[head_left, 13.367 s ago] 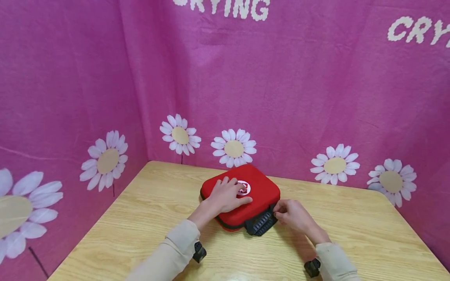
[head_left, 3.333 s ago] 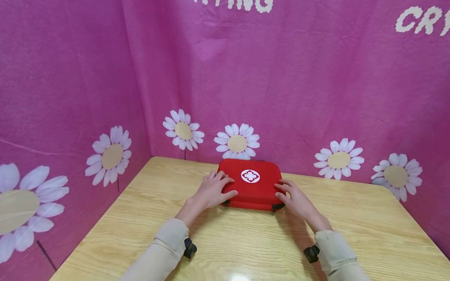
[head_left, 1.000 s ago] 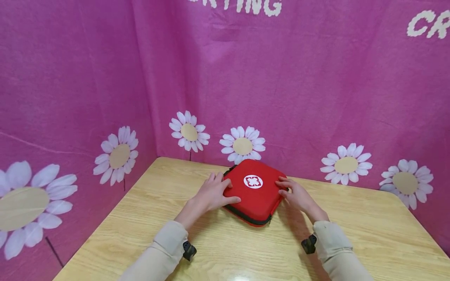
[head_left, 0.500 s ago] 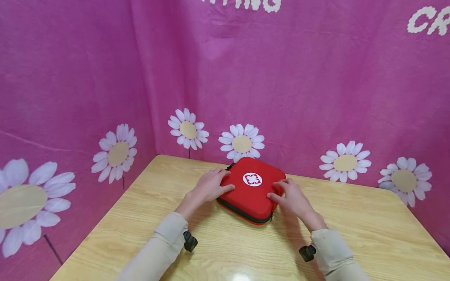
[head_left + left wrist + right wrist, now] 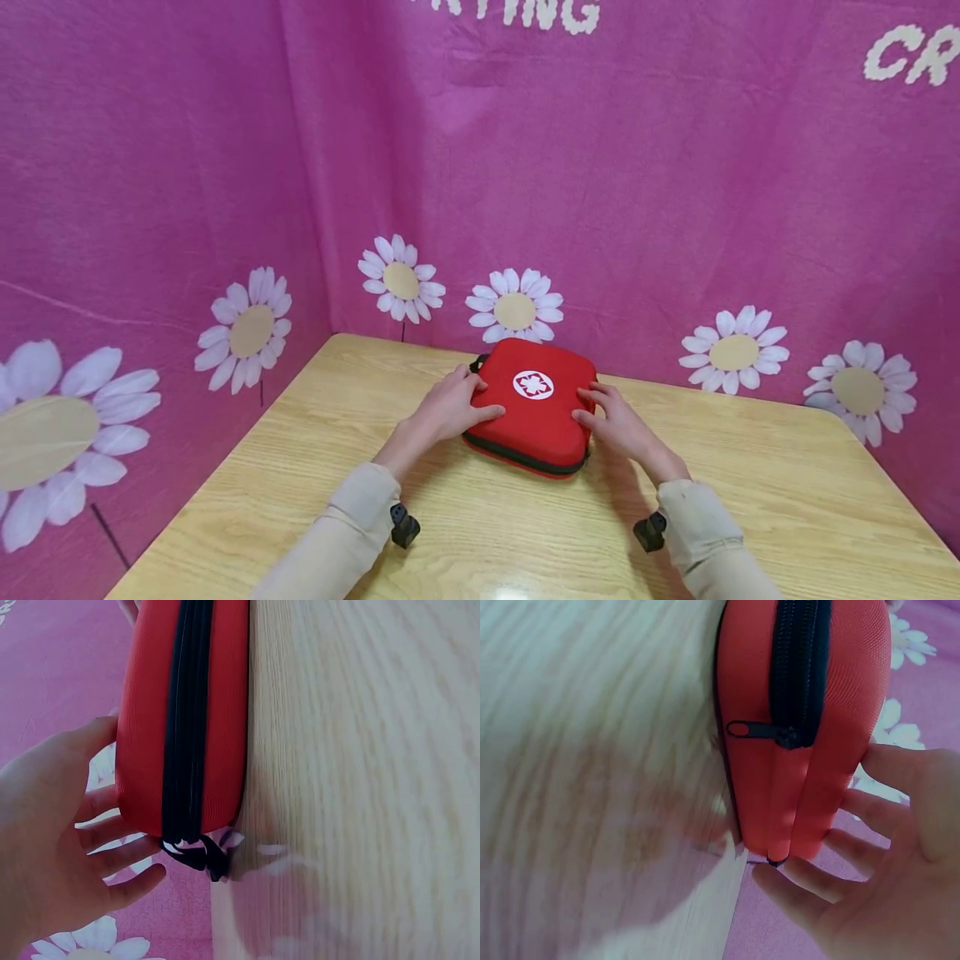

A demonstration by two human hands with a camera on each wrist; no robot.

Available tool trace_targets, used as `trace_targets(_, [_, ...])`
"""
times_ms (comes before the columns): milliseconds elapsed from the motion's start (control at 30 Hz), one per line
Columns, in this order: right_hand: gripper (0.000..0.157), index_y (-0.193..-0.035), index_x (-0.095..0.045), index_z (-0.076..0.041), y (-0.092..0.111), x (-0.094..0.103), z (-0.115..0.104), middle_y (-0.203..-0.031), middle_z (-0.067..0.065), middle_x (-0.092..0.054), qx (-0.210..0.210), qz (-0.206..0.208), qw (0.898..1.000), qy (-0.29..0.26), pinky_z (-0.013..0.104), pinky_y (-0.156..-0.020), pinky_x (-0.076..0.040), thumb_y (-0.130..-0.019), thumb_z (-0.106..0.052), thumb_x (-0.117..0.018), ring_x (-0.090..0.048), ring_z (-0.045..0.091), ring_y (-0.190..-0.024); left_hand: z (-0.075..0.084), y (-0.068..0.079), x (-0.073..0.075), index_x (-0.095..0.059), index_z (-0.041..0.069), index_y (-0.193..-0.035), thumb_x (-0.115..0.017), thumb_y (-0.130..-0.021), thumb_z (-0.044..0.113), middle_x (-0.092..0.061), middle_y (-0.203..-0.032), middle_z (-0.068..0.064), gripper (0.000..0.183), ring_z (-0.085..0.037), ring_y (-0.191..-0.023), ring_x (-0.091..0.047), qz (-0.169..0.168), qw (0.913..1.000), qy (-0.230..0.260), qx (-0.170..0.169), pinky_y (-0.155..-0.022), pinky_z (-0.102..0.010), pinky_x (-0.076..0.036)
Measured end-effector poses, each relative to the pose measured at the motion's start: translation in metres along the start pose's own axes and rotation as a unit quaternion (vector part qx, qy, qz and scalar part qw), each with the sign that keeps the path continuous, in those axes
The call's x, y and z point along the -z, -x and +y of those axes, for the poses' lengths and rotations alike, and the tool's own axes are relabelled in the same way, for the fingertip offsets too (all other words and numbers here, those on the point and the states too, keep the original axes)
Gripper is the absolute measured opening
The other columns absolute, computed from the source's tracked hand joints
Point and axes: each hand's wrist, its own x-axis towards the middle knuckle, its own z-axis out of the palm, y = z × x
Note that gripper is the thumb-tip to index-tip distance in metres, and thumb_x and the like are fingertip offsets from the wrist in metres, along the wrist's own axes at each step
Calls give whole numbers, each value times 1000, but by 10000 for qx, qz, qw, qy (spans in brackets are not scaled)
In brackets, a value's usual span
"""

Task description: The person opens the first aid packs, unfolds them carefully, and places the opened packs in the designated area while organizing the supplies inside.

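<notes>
A red first-aid case (image 5: 534, 433) with a white cross emblem (image 5: 533, 385) lies flat on the table, turned at a slight angle. My left hand (image 5: 447, 407) touches its left side, thumb by the lid's edge and fingers extended along the side. At the opposite side is my right hand (image 5: 619, 422), its thumb at the lid edge and the other fingers spread along the wall. A black zip (image 5: 187, 712) runs round the case. The zipper pull (image 5: 751, 730) hangs on the right wrist view's side. Part of a black strap (image 5: 477, 364) shows at the back left.
The wooden table (image 5: 480, 533) carries the case near its back edge. Behind and at the left hangs a magenta cloth (image 5: 600, 167) printed with daisies and white letters. Small black cameras (image 5: 405, 527) sit at both wrists.
Earlier my left hand lay on the lid and my right fingers were at the black handle, facing front right. The case has since been rotated; over the last second it turned slightly and shifted left.
</notes>
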Motion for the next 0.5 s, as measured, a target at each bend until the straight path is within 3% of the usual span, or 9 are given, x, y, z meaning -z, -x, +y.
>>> trace_targets(233, [51, -141, -47, 10, -11, 4, 2, -152, 32, -33, -110, -297, 9995, -97, 61, -116, -25, -99, -18, -57, -30, 51, -141, 10, 7, -1, -67, 9, -115, -71, -82, 60, -56, -110, -6, 61, -20, -102, -57, 263, 9992, -253, 155, -90, -39, -50])
trace_targets(500, [49, -139, -49, 10, -14, 3, 2, -150, 33, -35, -20, -274, 9995, -163, 61, -114, -29, -97, -15, -58, -34, 52, -138, 12, 14, -3, -66, 10, -113, -72, -82, 59, -54, -109, -4, 59, -18, -101, -55, 361, 9989, -167, 261, -87, -38, -49])
